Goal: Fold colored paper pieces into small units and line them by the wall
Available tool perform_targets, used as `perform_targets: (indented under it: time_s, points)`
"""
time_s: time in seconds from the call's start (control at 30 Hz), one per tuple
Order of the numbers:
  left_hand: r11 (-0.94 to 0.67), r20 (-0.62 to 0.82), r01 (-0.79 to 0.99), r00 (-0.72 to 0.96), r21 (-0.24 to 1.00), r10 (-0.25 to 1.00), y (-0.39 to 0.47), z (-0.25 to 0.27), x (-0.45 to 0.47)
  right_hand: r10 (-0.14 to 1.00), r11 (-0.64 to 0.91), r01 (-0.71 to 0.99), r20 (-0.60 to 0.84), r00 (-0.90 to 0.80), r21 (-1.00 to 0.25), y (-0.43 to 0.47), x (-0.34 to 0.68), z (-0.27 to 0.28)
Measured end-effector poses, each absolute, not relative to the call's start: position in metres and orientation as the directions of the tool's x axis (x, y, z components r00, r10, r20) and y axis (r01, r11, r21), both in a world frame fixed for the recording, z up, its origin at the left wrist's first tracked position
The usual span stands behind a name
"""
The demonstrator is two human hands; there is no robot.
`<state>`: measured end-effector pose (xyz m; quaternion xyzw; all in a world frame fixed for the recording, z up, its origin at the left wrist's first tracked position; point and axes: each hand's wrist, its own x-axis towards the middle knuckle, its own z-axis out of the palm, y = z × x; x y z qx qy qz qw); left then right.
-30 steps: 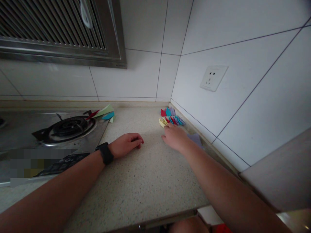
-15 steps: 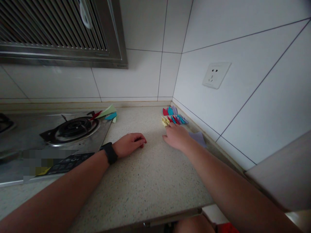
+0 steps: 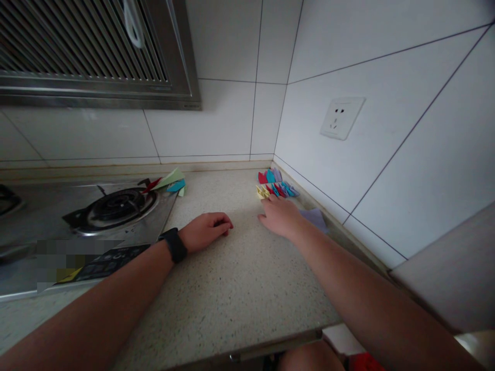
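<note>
My right hand (image 3: 281, 217) reaches to the back right of the counter, palm down. Its fingertips touch or nearly touch a yellow folded paper piece (image 3: 262, 192), and the thumb stands apart. This piece is at the left end of a row of small folded papers in red, blue and lilac (image 3: 285, 189), partly hidden by the hand. Behind the row lie more folded papers (image 3: 270, 176) in red, blue and lilac. Flat lilac paper (image 3: 315, 219) lies beside my right wrist. My left hand (image 3: 207, 230) rests on the counter, loosely curled, thumb apart, with nothing visible in it.
At the left is a gas stove (image 3: 116, 206), with green, red and blue paper pieces (image 3: 172, 179) at its back right corner. A range hood (image 3: 96, 56) overhangs it. Tiled walls meet behind the speckled counter (image 3: 232, 293). A wall socket (image 3: 342, 118) is on the right.
The view has shifted slightly. Both hands keep nearly the same place, and the folded papers lie as before.
</note>
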<state>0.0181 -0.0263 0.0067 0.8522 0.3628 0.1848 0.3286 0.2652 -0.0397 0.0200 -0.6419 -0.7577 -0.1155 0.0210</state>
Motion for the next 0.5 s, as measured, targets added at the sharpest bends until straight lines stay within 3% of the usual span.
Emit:
perform_targets:
  time_s: [0.27, 0.37, 0.5]
  points:
    - [-0.520, 0.071, 0.505, 0.667, 0.689, 0.742, -0.026, 0.005, 0.018, 0.952, 0.193, 0.977, 0.225, -0.209, 0.091, -0.046, 0.259, 0.032]
    - [-0.526, 0.080, 0.496, 0.671, 0.691, 0.737, -0.026, 0.005, 0.018, 0.878, 0.439, 0.898, 0.212, -0.429, -0.003, -0.053, 0.251, 0.038]
    - [-0.553, 0.098, 0.491, 0.682, 0.674, 0.725, -0.026, 0.006, 0.018, 0.686, 0.727, 0.670, 0.170, -0.707, -0.149, -0.060, 0.241, 0.038]
